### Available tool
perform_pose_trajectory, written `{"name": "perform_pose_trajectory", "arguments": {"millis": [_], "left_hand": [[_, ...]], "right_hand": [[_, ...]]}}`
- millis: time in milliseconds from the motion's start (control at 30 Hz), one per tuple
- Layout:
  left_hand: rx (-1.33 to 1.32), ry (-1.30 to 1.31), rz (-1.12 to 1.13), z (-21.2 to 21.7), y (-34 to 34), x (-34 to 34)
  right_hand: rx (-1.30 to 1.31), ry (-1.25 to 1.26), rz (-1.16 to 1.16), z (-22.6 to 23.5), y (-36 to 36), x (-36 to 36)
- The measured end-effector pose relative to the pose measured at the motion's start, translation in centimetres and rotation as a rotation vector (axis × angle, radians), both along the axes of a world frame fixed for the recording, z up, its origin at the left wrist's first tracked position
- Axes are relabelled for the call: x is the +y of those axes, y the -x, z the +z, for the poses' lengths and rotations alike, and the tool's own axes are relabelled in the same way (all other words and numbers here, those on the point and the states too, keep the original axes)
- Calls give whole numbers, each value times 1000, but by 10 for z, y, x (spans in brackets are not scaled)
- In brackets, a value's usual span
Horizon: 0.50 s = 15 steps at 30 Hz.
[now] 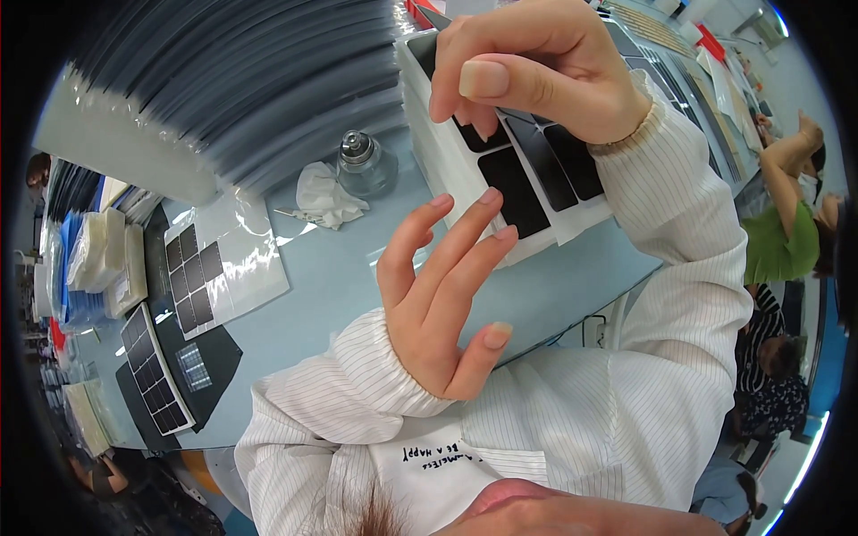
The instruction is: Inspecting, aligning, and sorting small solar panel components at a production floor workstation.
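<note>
The left hand [442, 308] is held up above the pale blue tabletop [340, 286], wide open, with the fingers spread and a little bent. It holds nothing. Its fingertips [489, 196] are just at the near edge of a white stack of sheets carrying black rounded rectangular pads [527, 179]; I cannot tell if they touch it.

The right hand [536, 76] is over the far part of the same stack. Its thumb and forefinger are pressed together at the tips, in a pinch, and the other fingers are curled under. The pinch is on the upper black pads, but what exactly is between the fingers is hidden. Both arms wear white sleeves with thin stripes.

The stack lies toward the right edge of the tabletop, and its right end is covered by the right wrist.

In the middle of the tabletop, toward the far side, stands a small clear glass bottle with a metal pump top [364, 163], and just beside it on the left lies a crumpled white cloth [326, 196]. Farther left there is a shiny transparent film sheet with dark square pads [219, 268]. Near the left edge lies a white tray of dark squares [154, 371] on a black mat [214, 357]. Behind all this a large fan of dark grey sheets [241, 80] fills the far left corner.
</note>
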<state>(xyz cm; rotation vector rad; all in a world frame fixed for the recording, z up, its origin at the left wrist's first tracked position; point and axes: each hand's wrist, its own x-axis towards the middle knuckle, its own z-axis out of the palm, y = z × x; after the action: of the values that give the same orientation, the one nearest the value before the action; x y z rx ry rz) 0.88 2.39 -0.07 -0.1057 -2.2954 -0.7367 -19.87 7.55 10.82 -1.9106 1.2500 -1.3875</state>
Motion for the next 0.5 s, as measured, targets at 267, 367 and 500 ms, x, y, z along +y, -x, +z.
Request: {"name": "perform_pose_trajectory", "arguments": {"millis": [267, 367, 500], "left_hand": [[89, -177, -121, -5, 6, 4], [102, -175, -155, 3, 8, 5], [162, -187, -128, -1, 8, 2]], "right_hand": [[-6, -71, 47, 1, -3, -4], [401, 200, 143, -3, 17, -19], [28, -47, 74, 0, -2, -9]]}}
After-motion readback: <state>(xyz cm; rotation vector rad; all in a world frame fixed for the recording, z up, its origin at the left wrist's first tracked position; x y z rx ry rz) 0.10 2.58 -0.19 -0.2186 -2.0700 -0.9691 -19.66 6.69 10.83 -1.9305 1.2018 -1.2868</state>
